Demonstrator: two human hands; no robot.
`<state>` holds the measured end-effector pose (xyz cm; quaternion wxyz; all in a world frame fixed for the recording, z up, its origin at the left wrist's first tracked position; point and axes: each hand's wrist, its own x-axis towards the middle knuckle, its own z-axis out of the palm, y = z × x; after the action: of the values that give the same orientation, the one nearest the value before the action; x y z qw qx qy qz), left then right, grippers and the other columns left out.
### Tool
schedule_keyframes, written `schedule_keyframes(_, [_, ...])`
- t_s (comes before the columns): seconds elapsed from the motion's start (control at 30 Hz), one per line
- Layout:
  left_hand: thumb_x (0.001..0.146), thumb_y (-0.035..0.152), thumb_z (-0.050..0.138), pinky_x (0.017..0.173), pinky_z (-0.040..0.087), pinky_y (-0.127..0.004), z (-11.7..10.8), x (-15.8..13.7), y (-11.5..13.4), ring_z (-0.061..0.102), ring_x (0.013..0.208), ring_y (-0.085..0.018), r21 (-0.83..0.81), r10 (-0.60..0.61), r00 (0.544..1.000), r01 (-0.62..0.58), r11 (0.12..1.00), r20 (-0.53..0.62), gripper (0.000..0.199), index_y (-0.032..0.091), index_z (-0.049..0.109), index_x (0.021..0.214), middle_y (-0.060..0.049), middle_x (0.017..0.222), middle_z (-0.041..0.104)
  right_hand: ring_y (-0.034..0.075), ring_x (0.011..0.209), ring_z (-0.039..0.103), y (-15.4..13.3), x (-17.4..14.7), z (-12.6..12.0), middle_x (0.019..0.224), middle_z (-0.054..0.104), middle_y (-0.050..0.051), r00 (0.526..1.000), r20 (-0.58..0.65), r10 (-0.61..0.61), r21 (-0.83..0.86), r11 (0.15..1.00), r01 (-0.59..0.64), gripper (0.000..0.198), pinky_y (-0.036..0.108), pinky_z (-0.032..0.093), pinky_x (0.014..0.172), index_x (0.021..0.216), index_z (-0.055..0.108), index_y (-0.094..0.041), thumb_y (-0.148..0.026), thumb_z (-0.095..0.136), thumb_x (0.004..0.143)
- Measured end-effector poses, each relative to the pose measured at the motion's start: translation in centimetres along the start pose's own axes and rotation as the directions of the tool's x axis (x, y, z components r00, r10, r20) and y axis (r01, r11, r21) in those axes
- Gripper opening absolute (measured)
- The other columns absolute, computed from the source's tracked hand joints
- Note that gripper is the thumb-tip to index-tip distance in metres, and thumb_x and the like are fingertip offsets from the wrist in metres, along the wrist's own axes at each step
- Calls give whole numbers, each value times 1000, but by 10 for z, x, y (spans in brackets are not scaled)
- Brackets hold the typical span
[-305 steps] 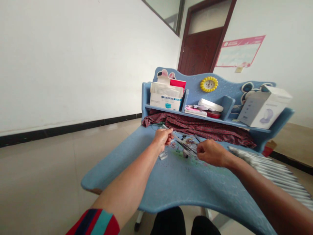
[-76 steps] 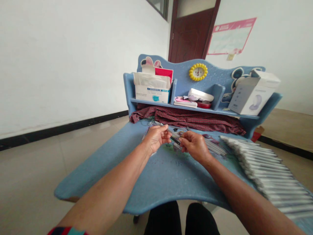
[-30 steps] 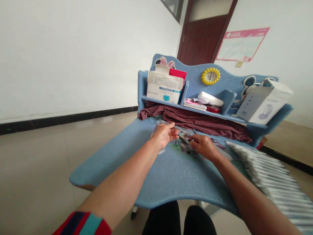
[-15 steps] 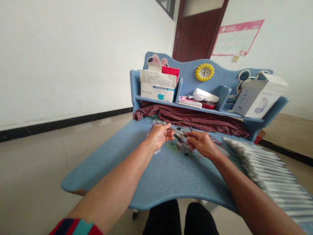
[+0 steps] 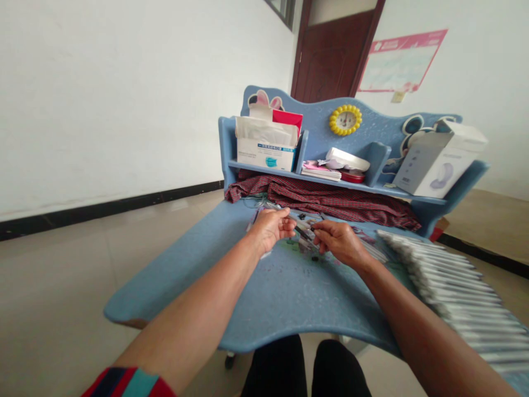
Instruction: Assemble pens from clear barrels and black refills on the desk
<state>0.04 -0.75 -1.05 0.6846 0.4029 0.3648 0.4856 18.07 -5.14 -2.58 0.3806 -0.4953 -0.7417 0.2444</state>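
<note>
My left hand [image 5: 271, 229] is closed, its thumb and fingers pinching a slim pen [image 5: 301, 231] with a clear and a dark part. The pen slants down to the right, toward my right hand [image 5: 336, 239]. That hand is also closed, with fingertips pinched on a small black piece by the pen's other end; its exact shape is too small to make out. Under and between both hands lies a loose scatter of small clear and black parts [image 5: 314, 258], partly covered by the fingers.
Many slim white sticks, like pens, lie in a row [image 5: 458, 292] on the right of the blue desk [image 5: 285, 309]. Crumpled checked cloth [image 5: 330, 201] runs under the shelf. On the shelf stand a mask box [image 5: 266, 157], a white carton [image 5: 438, 162] and papers [image 5: 321, 172].
My right hand has shifted very slightly to the left. My left hand keeps its place and grip, and the view has tilted a little.
</note>
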Motion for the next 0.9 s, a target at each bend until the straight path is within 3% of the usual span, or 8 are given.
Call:
schedule_keyframes(0.57, [83,17,54,43,49,-23,3,-2,0,55,40,-10,63,8,1000,-8,998,-8,19,10,53,65,-5,52,60,9,46,55,1,-1,0,63,60,-2,1000,7,-1,-23,1000,1,18,19,40,44,88,61,-16,-22,45,81])
schedule_keyframes(0.9, [83,16,53,43,50,-23,3,-2,0,54,40,-10,49,9,1000,-9,999,16,17,11,53,67,-4,53,60,9,43,54,2,0,2,60,60,-1,998,-19,56,76,996,-54,18,19,41,42,84,62,-15,-26,48,79])
